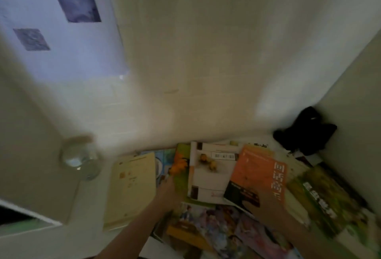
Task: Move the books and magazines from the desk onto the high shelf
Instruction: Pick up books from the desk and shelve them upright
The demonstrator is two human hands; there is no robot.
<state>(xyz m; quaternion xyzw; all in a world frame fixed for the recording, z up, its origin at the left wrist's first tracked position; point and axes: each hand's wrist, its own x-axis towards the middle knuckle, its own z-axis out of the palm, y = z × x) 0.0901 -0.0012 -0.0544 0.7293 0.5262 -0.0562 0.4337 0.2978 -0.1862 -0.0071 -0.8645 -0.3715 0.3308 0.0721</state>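
Observation:
Books and magazines lie in a loose heap on the white desk (90, 201), and the whole view is blurred by motion. My right hand (266, 203) covers the lower edge of an orange book (255, 170) on top of the heap and appears to grip it. My left hand (168, 190) reaches onto a green and orange magazine (180, 168); its fingers are too smeared to read. Around them lie a cream booklet (132, 186), a white magazine (208, 174), a green book (323, 199) and a colourful magazine (218, 229).
A clear glass jar (80, 160) stands at the desk's left, by a beige panel (31, 145). A black object (305, 130) fills the back right corner. The pale wall (206, 52) rises behind, with a poster (61, 31) at upper left.

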